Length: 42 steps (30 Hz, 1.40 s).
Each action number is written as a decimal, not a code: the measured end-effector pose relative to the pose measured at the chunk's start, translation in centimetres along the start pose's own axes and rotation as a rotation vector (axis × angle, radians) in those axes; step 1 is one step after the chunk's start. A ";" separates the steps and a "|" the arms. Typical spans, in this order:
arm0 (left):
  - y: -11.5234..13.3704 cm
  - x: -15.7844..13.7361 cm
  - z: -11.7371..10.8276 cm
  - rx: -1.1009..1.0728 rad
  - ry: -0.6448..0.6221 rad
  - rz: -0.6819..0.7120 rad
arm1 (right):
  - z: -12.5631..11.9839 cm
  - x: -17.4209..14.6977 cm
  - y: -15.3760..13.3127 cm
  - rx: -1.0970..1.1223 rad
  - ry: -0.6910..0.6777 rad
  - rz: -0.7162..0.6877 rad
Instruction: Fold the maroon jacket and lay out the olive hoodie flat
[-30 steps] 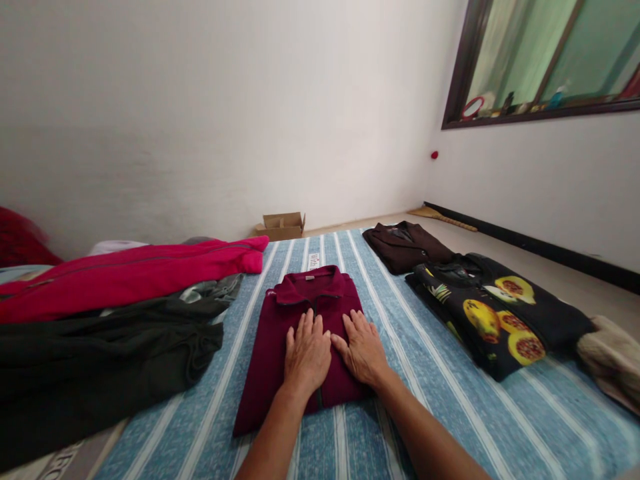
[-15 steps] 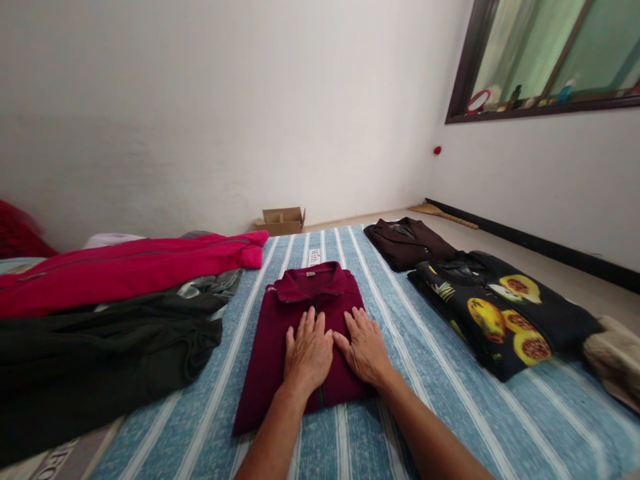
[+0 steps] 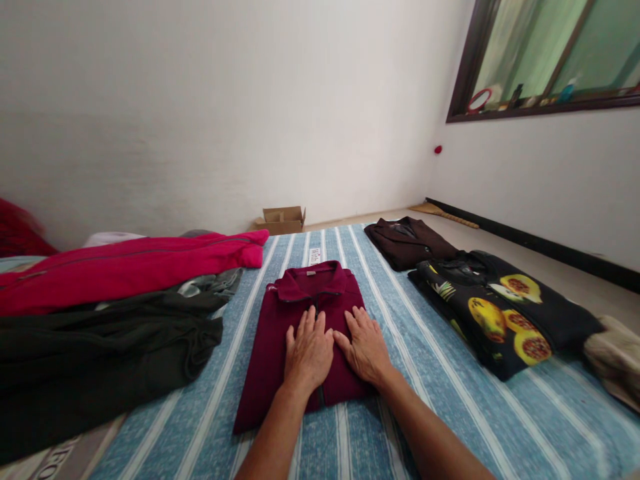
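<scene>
**Two palms pressing a folded maroon shirt**

The left hand (image 3: 307, 353) and right hand (image 3: 367, 349) are lying flat, fingers spread, gripping nothing, side by side on the folded maroon shirt (image 3: 280, 347). The shirt is resting mid-mattress on the striped blue mattress (image 3: 450, 407), with the pink jacket (image 3: 130, 270) lying left of it and the fruit-print garment (image 3: 500, 313) right.

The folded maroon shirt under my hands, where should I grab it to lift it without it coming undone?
Probably by its two long side edges: slide the fingers under the maroon shirt from left and right at once. It lies flat as a narrow folded rectangle, collar far, with the left hand and right hand pressing its middle.
</scene>
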State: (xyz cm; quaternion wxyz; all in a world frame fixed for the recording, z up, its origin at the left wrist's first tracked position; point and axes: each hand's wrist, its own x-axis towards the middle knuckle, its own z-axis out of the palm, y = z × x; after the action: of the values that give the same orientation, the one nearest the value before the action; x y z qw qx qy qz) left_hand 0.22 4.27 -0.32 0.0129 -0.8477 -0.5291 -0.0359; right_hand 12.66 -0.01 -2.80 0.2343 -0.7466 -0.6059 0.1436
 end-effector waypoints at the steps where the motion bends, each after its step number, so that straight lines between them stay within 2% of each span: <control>1: 0.0 0.0 0.0 -0.001 0.000 -0.001 | 0.0 0.0 0.0 0.002 -0.001 0.001; 42: -0.2 0.0 0.5 -0.002 0.041 0.009 | -0.1 -0.2 -0.1 -0.001 -0.002 0.007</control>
State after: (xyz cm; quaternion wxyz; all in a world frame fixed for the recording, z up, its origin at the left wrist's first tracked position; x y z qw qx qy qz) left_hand 0.03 4.37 -0.87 0.0229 -0.8491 -0.5250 -0.0539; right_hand 12.53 -0.21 -2.71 0.2325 -0.7487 -0.6037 0.1447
